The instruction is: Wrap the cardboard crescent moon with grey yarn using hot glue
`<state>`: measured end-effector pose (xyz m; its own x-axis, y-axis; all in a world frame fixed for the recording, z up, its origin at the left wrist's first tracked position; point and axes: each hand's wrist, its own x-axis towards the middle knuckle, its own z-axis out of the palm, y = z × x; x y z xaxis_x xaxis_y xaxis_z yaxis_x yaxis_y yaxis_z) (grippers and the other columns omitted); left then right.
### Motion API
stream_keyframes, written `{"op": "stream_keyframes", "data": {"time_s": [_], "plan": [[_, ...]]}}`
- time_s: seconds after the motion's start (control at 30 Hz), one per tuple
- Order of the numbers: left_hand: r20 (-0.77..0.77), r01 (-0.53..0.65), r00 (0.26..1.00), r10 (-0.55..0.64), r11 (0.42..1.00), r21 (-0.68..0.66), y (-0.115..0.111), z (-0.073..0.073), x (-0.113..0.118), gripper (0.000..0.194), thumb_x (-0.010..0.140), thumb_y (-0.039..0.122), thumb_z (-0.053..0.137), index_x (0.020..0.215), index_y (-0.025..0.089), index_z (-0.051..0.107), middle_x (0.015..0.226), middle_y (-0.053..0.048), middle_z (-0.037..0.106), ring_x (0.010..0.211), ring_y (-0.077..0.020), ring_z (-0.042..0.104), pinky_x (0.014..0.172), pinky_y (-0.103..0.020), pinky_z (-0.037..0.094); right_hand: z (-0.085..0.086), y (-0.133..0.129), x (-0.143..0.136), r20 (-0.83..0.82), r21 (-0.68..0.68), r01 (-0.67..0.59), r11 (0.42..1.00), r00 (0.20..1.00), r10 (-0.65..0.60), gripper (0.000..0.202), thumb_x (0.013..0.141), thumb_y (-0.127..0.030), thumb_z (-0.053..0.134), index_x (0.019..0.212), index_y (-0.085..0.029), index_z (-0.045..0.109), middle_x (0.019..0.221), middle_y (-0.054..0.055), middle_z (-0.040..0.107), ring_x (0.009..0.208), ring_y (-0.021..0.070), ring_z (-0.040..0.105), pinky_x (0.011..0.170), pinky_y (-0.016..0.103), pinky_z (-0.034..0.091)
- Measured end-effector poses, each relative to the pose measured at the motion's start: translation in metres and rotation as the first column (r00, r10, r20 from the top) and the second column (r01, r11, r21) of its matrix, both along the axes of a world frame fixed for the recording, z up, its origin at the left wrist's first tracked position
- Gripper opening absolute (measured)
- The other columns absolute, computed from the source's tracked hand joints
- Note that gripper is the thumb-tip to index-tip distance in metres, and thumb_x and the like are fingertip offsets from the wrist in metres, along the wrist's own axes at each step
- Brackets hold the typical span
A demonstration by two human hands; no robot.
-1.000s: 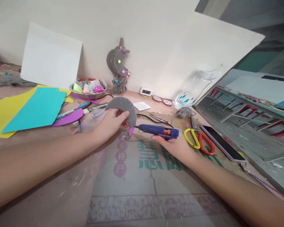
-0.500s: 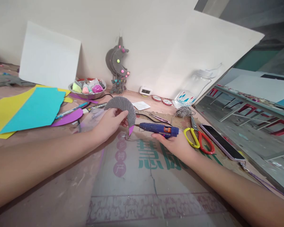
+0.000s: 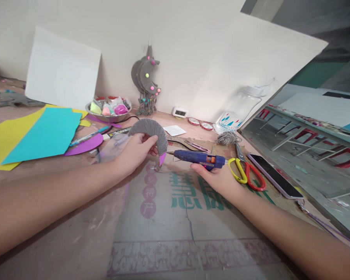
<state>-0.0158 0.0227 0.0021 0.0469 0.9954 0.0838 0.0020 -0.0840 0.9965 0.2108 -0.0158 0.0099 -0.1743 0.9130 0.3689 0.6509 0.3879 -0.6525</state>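
Observation:
My left hand is closed on a crescent wrapped in grey yarn, held above the table by its inner curve. A bare purple tip shows at the crescent's lower right end. My right hand grips a blue hot glue gun, its nozzle pointing left toward that purple tip. The nozzle sits close beside the tip; whether they touch I cannot tell. The right fingers are mostly hidden behind the gun, with the thumb along its near side.
Scissors, a phone and grey yarn lie on the right. Yellow paper, blue paper and a bowl of clay are on the left. A grey moon ornament hangs on the wall behind.
The glue gun and my right hand have shifted slightly right, drawing the nozzle back a little from the crescent's purple tip. My left hand holds the crescent nearly still.

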Motion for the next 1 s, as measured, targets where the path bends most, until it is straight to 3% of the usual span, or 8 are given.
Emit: {"op": "stream_keyframes", "data": {"time_s": [0.2, 0.33, 0.53, 0.63, 0.83, 1.0], "plan": [[0.015, 0.021, 1.000, -0.021, 1.000, 0.019, -0.001, -0.001, 0.000, 0.022, 0.079, 0.038, 0.055, 0.069, 0.018, 0.052, 0.064, -0.002, 0.060, 0.060, -0.0147, 0.060, 0.057, -0.024, 0.049, 0.000, -0.002, -0.004, -0.005, -0.045, -0.002, 0.999, 1.000, 0.001, 0.025, 0.072, -0.043, 0.063, 0.079, -0.018, 0.064, 0.076, 0.004, 0.071, 0.071, 0.0209, 0.067, 0.067, 0.033, 0.057], [-0.021, 0.007, 1.000, -0.006, 1.000, 0.014, -0.002, 0.001, 0.000, 0.023, 0.079, 0.038, 0.055, 0.068, 0.018, 0.053, 0.064, -0.002, 0.060, 0.060, -0.0143, 0.060, 0.058, -0.023, 0.049, -0.001, 0.000, -0.002, -0.007, -0.040, -0.014, 0.999, 1.000, 0.014, 0.028, 0.073, -0.044, 0.063, 0.084, -0.018, 0.066, 0.083, 0.004, 0.072, 0.077, 0.0210, 0.068, 0.072, 0.033, 0.057], [-0.005, 0.025, 1.000, -0.025, 1.000, -0.004, -0.004, 0.004, 0.001, 0.022, 0.079, 0.037, 0.054, 0.068, 0.018, 0.053, 0.066, -0.003, 0.060, 0.061, -0.0138, 0.060, 0.059, -0.023, 0.050, -0.006, 0.005, 0.003, 0.089, -0.021, 0.044, 0.999, 0.995, -0.042, 0.032, 0.074, -0.047, 0.062, 0.087, -0.019, 0.068, 0.086, 0.005, 0.072, 0.081, 0.0235, 0.067, 0.076, 0.038, 0.055], [0.012, 0.036, 0.999, -0.036, 0.999, -0.015, -0.005, 0.006, 0.002, 0.020, 0.078, 0.036, 0.055, 0.070, 0.018, 0.053, 0.067, -0.002, 0.059, 0.061, -0.0139, 0.059, 0.060, -0.024, 0.050, -0.005, 0.006, 0.003, 0.058, -0.018, 0.068, 0.998, 0.996, -0.067, 0.032, 0.075, -0.047, 0.062, 0.089, -0.020, 0.067, 0.086, 0.005, 0.071, 0.082, 0.0232, 0.066, 0.076, 0.037, 0.054], [-0.061, 0.020, 0.998, -0.022, 0.999, -0.039, -0.005, 0.007, 0.001, 0.022, 0.078, 0.039, 0.053, 0.068, 0.019, 0.051, 0.063, -0.002, 0.060, 0.059, -0.0147, 0.060, 0.058, -0.025, 0.048, 0.019, 0.006, 0.007, -0.009, 0.036, 0.070, 0.997, 0.998, -0.070, 0.036, 0.085, -0.046, 0.048, 0.066, -0.018, 0.060, 0.068, 0.004, 0.061, 0.065, 0.0163, 0.058, 0.064, 0.029, 0.050], [-0.087, 0.039, 0.995, -0.045, 0.997, -0.063, -0.006, 0.009, 0.004, 0.022, 0.078, 0.038, 0.052, 0.066, 0.019, 0.050, 0.059, -0.001, 0.061, 0.057, -0.0147, 0.060, 0.057, -0.025, 0.047, 0.042, 0.013, 0.015, -0.162, 0.035, -0.013, 0.999, 0.987, 0.018, 0.037, 0.088, -0.047, 0.044, 0.077, -0.018, 0.063, 0.080, 0.006, 0.064, 0.072, 0.0155, 0.057, 0.067, 0.027, 0.048]]}}
